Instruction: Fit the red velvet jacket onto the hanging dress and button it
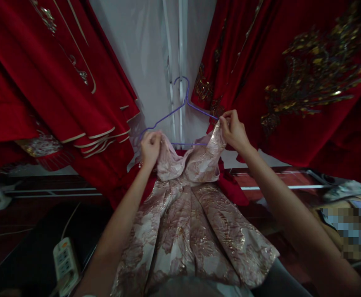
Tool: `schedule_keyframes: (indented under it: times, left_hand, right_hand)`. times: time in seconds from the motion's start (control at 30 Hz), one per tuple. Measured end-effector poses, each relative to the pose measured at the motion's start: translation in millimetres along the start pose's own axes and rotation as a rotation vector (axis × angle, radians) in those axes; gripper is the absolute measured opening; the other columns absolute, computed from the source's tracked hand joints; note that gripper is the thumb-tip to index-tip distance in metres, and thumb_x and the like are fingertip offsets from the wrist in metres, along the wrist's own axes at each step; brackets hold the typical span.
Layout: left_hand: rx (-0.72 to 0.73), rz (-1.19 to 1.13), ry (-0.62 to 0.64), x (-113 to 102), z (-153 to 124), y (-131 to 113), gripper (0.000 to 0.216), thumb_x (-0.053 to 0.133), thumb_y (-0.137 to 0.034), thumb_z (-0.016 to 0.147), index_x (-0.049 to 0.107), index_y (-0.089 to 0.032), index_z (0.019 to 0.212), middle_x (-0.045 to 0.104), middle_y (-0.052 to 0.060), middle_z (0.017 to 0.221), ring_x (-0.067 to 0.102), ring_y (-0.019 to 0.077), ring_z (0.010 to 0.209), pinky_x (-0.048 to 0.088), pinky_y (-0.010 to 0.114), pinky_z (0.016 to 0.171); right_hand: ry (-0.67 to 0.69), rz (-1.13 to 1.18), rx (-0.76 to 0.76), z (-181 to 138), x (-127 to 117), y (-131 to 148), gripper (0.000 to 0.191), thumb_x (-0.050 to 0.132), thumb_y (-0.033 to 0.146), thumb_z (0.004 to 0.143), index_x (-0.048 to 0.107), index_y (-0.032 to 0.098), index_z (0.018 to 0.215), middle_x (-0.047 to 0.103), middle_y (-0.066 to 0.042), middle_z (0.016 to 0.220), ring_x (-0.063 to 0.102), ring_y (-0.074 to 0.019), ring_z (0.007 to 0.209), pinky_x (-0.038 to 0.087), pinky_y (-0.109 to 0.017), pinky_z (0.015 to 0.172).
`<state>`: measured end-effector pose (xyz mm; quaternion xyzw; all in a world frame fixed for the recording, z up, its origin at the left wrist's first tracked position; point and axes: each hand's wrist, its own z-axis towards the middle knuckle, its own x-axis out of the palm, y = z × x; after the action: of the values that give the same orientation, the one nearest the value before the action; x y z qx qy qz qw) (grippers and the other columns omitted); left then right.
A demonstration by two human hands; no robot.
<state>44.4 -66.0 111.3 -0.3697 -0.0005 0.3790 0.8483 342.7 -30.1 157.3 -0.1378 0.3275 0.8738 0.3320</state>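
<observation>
A pink dress (180, 222) with a shiny floral pattern hangs down in front of me, its skirt spreading toward my body. Its neckline lies over a thin purple hanger (168, 114), whose hook points up. My left hand (150, 149) is closed at the left shoulder of the dress, by the hanger's left end. With my right hand (233, 131) I pinch the right shoulder strap, close to the hanger's right arm. The hanger's right end is hidden behind the strap and my fingers.
Red garments with gold trim (53, 82) hang on the left, and a red garment with gold embroidery (319, 78) hangs on the right. White poles (181, 41) stand behind the hanger. A power strip (65, 264) with a cable lies at lower left. Bags or packages (332, 214) sit at right.
</observation>
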Motion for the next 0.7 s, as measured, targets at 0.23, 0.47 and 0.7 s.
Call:
schedule_keyframes:
  times: [0.23,0.47,0.7]
  left_hand:
    - [-0.198,0.094,-0.233,-63,7,92,0.031,0.052,-0.045,0.083,0.057,-0.016,0.073,0.058,0.0,0.068,0.053,0.0114,0.066,0.044,0.023,0.067]
    - [-0.2,-0.025,-0.171,-64,4,108,0.033,0.049,-0.044,0.084,0.062,-0.015,0.079,0.064,0.002,0.075,0.059,0.0128,0.072,0.047,0.022,0.07]
    - [-0.068,-0.127,-0.121,-48,40,77,0.032,0.058,-0.045,0.08,0.068,-0.014,0.078,0.067,0.002,0.073,0.06,0.0128,0.067,0.046,0.022,0.066]
  right_hand:
    - [0.017,0.03,0.018,1,-1,3,0.032,0.044,0.045,0.091,0.053,0.022,0.111,0.059,-0.003,0.084,0.058,-0.0181,0.073,0.044,-0.033,0.073]
    - [0.021,0.022,-0.01,4,0,-2,0.032,0.044,0.044,0.091,0.053,0.021,0.111,0.059,-0.004,0.084,0.058,-0.0181,0.073,0.044,-0.033,0.072]
    - [0.042,0.008,-0.047,3,0,-1,0.031,0.043,0.044,0.091,0.052,0.02,0.109,0.059,-0.005,0.086,0.058,-0.0179,0.072,0.044,-0.033,0.069]
